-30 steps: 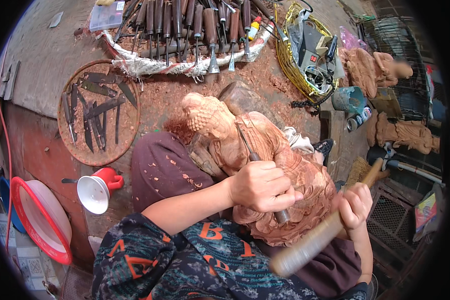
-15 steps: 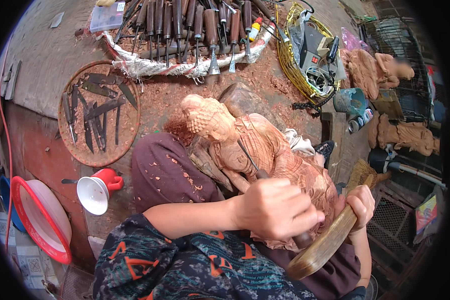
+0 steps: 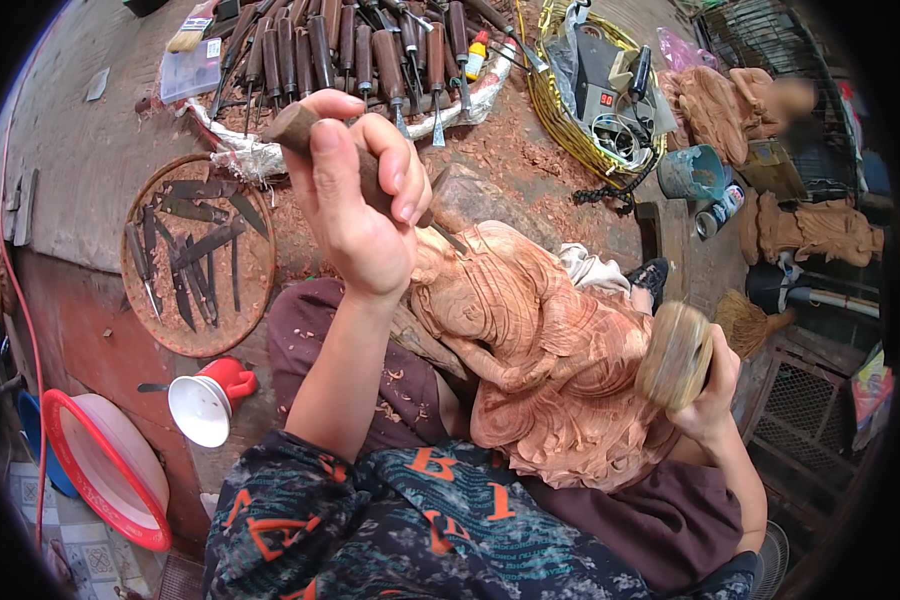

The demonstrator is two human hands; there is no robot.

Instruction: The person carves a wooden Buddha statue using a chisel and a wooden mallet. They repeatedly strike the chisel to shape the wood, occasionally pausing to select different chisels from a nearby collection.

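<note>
The carving (image 3: 530, 350) lies mid-frame, lower right of the left hand (image 3: 355, 225) (gripping a chisel (image 3: 298, 130)). Rightward, the right hand (image 3: 708, 402) holds a mallet (image 3: 673, 357).

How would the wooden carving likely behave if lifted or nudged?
The carving looks bulky and solid, so probably heavy. Being wood, it should stay rigid, though thin lower ridges might chip. Its rounded, uneven outline could make it rock.

My carved figure (image 3: 560, 350) is reddish tan, streaked with darker grain. My chisel handle (image 3: 295, 130) is dark brown, my mallet (image 3: 674, 358) yellowish brown with dark streaks. I wear maroon trousers (image 3: 660, 520) and a black shirt (image 3: 400, 530) mottled grey, with orange lettering and fine teal print. The mug (image 3: 220, 385) is red outside, white within; the basin (image 3: 135, 440) is pale pink, red-rimmed.
</note>
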